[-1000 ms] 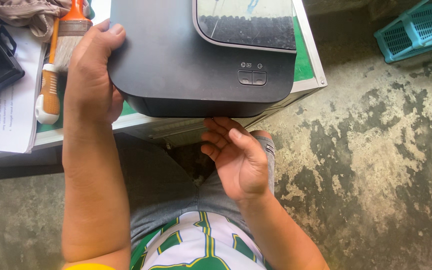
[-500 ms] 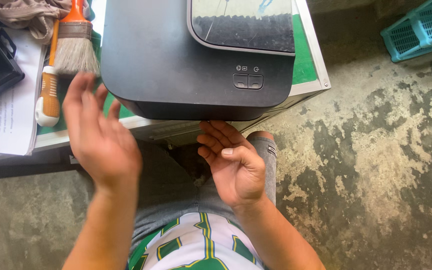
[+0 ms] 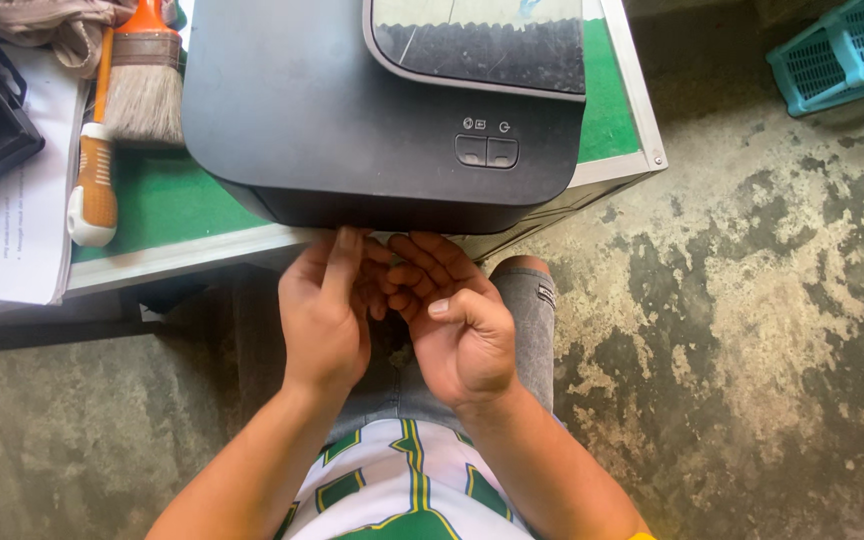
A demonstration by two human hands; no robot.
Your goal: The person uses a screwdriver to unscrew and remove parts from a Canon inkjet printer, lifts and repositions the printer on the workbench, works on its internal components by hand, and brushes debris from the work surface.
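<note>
Left hand (image 3: 327,310) has come off the printer's left side, where it sat a second ago, and dropped to the front edge; it now sits just beside the right hand (image 3: 462,325), which has barely shifted. Both hands are low, under the front lip of the dark grey printer (image 3: 352,110).

Left hand: back of hand up, fingers extended and held together, fingertips touching the printer's lower front edge. Not gripping anything visible.

Right hand: palm turned inward toward the left hand, fingers loosely curled and slightly spread, tips close to or under the printer's front edge. Cannot tell whether anything sits between the two hands; that spot is in shadow.

Printer: sits on the green-topped table (image 3: 167,200), its front overhanging the table's near edge. Two small buttons (image 3: 487,152) on its top near the front, glossy scanner lid (image 3: 482,40) behind them.

Around it: orange-handled brush (image 3: 137,85) lying left of the printer, a screwdriver with an orange and white handle (image 3: 92,190) beside it, papers (image 3: 7,230) further left. Teal plastic basket (image 3: 842,50) on the concrete floor (image 3: 772,300), well apart to the right.
</note>
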